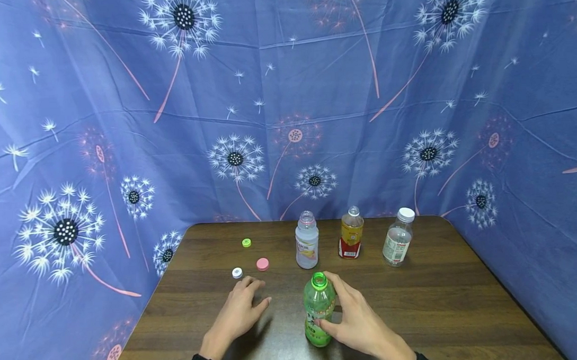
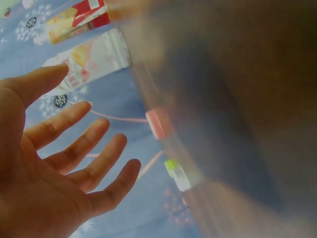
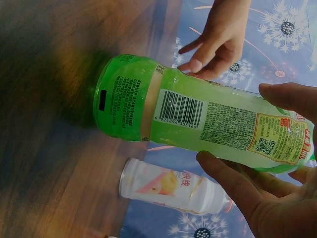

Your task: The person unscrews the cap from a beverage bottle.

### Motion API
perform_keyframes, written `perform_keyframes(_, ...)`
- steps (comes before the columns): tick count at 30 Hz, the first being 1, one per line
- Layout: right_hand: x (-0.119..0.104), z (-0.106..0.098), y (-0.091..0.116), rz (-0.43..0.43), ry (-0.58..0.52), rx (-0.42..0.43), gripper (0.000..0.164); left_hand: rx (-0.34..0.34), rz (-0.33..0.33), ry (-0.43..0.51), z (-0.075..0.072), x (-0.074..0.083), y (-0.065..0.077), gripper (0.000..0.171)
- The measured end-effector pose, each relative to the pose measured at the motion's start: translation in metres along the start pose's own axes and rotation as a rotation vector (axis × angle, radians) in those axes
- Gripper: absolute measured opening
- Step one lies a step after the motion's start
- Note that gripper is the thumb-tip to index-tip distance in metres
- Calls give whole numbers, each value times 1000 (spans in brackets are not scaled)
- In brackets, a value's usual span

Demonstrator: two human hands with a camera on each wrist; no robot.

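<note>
My right hand [image 1: 362, 320] grips a green plastic bottle [image 1: 315, 302], thumb on one side and fingers on the other. The bottle stands nearly upright at the front middle of the table, with no cap on its bright green neck. Its barcode label [image 3: 181, 110] faces the right wrist camera. To the left, my left hand [image 1: 237, 311] hovers over the wood with fingers spread and nothing in them. Just beyond those fingertips lie a white cap [image 1: 236, 273] and a pink cap [image 1: 262, 264]. A small green cap [image 1: 246, 243] lies farther back.
Behind the green bottle stand an uncapped whitish bottle [image 1: 307, 245] and an uncapped bottle with a yellow and red label [image 1: 351, 236]. A clear bottle with a white cap [image 1: 398, 242] is at the right. A blue dandelion-print cloth [image 1: 267, 128] hangs behind the wooden table [image 1: 445, 301].
</note>
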State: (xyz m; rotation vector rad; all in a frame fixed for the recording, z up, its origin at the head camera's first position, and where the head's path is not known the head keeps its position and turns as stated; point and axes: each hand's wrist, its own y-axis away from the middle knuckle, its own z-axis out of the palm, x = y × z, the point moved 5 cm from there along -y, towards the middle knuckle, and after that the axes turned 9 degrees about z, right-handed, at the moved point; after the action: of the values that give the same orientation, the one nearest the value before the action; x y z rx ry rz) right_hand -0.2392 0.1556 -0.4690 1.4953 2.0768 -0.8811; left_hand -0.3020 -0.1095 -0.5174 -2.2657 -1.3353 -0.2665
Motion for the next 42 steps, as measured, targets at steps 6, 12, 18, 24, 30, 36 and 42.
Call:
perform_keyframes(6,2,0,0,-17,-20,8,92,28,59,-50,-2,7,-17,39)
perform_keyframes(12,4,0,-1,-9,-26,16,93,30,86,-32,-3,9,-33,40)
perform_keyframes(18,4,3,-4,-43,-54,18,95,3,83,-51,-6,6,-48,42)
perform_keyframes(24,1,8,-6,-81,-39,11,98,-14,76,-50,-17,4,-67,37)
perform_keyframes(30,1,11,-6,-101,-19,32,97,-5,89,-73,-25,-3,-84,39)
perform_keyframes(36,2,11,-5,-102,-27,58,100,-49,44,-84,-25,-17,-104,40)
perform_keyframes(42,4,12,-4,-80,-37,51,100,-87,21,-89,-30,-29,-122,43)
